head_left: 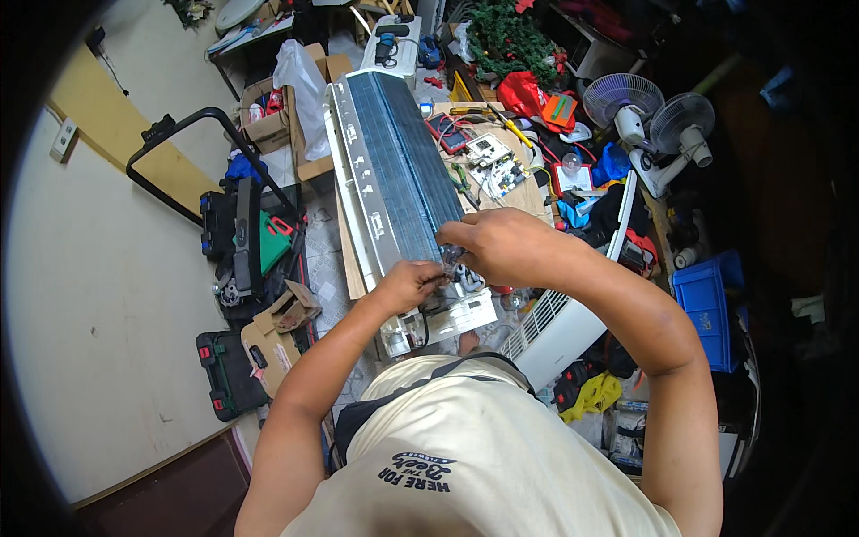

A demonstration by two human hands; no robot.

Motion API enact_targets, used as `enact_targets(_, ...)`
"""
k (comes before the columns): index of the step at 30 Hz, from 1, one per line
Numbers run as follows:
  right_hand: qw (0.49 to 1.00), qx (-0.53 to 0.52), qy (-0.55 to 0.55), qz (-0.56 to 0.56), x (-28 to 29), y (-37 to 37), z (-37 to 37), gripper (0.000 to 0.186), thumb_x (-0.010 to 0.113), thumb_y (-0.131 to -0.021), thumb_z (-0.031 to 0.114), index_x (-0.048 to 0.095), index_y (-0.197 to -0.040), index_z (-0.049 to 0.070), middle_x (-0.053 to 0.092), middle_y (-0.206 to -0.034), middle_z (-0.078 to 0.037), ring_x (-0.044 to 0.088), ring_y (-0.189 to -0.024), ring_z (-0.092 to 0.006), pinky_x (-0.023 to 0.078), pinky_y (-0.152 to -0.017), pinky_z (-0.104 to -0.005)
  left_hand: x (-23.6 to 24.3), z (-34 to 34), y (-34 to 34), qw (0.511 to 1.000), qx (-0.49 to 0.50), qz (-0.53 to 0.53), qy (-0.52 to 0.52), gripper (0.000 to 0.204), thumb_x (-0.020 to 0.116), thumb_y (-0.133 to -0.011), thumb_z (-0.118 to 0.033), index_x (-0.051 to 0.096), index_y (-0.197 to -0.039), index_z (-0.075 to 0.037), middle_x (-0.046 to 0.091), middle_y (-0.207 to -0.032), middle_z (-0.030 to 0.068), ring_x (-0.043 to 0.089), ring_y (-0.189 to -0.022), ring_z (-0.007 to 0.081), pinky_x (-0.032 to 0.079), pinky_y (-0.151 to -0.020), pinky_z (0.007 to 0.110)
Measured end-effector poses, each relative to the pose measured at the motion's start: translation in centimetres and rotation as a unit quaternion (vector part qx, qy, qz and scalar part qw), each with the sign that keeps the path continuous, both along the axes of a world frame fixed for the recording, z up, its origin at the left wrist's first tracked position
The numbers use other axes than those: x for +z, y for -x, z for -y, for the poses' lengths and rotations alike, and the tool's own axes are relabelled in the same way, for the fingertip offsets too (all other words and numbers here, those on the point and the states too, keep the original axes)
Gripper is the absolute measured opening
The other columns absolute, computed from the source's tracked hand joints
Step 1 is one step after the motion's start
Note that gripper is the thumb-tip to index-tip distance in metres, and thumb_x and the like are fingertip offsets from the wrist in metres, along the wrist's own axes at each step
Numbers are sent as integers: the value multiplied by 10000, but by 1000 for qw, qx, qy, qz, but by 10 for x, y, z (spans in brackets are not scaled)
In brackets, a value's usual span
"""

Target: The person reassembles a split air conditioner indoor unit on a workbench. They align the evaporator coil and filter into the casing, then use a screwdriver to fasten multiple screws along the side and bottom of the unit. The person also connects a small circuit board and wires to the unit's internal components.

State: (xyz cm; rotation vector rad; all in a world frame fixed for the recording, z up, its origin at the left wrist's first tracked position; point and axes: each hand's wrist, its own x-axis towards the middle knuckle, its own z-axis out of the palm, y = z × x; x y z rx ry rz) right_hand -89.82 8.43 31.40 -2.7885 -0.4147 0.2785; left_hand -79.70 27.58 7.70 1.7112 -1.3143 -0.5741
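Observation:
An opened air conditioner indoor unit (398, 215) lies lengthwise before me, its blue-grey finned coil (394, 134) facing up and its white plastic frame around it. Both my hands are at its near end, close together. My left hand (413, 285) is closed in a pinch beside the tubing. Coming in from the right, my right hand (501, 242) bends its fingers down over a small dark, partly see-through piece (453, 257). What exactly each hand grips is hidden by the fingers. Just below them are bent pipe ends (467, 281).
Right of the unit, a wooden tabletop (528, 204) carries a circuit board (503, 174), a multimeter (447, 132) and wires. A long white cover (564, 336) leans at my right. Two fans (626, 98) and a blue crate (707, 304) stand farther right. Tool cases (228, 376) and a black-handled trolley (188, 121) are left.

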Motion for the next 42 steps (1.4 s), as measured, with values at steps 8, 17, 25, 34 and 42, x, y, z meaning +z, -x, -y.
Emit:
enact_targets(8, 999, -35, -14, 26, 1, 10, -6, 311, 752, -942, 153, 678, -1230, 64, 761, -1034, -174, 738, -1008, -412, 567, -879, -527, 0, -3, 0, 1000, 12, -14, 13, 193, 752, -1026, -143, 799, -1208, -100, 786, -1019, 128, 776, -955, 303, 598, -851, 391)
enact_targets(17, 998, -20, 15, 58, 0, 23, -6, 286, 760, -954, 212, 687, -1192, 71, 756, -969, -158, 755, -947, -375, 585, -816, -511, 1, -4, -1, 1000, 7, -14, 22, 200, 760, -1011, -116, 800, -1206, -91, 790, -1025, 117, 778, -949, 291, 606, -860, 374)
enact_targets(25, 979, -46, 192, 51, 8, 12, -14, 380, 770, -939, 393, 715, -1056, 36, 691, -674, -141, 730, -675, -388, 573, -631, -485, -9, -2, -2, 997, -1, 47, 57, 238, 782, -983, -74, 795, -1220, -91, 798, -1032, 113, 788, -963, 291, 620, -841, 368)
enact_targets(34, 995, 29, 60, 69, 5, 23, -8, 286, 740, -857, 116, 715, -1139, 72, 694, -995, -149, 741, -1014, -356, 598, -838, -475, -5, -6, -1, 999, 3, 40, 21, 246, 736, -1008, -101, 762, -1247, -49, 781, -1074, 167, 761, -972, 386, 610, -844, 430)
enact_targets(42, 994, 33, 50, 93, 0, 33, -6, 320, 700, -880, 101, 728, -1198, 78, 701, -1000, -140, 734, -1029, -350, 607, -858, -465, 16, -15, 14, 979, 40, 202, 12, 314, 812, -865, -172, 769, -1164, -88, 700, -1235, 121, 645, -1142, 365, 517, -967, 495)
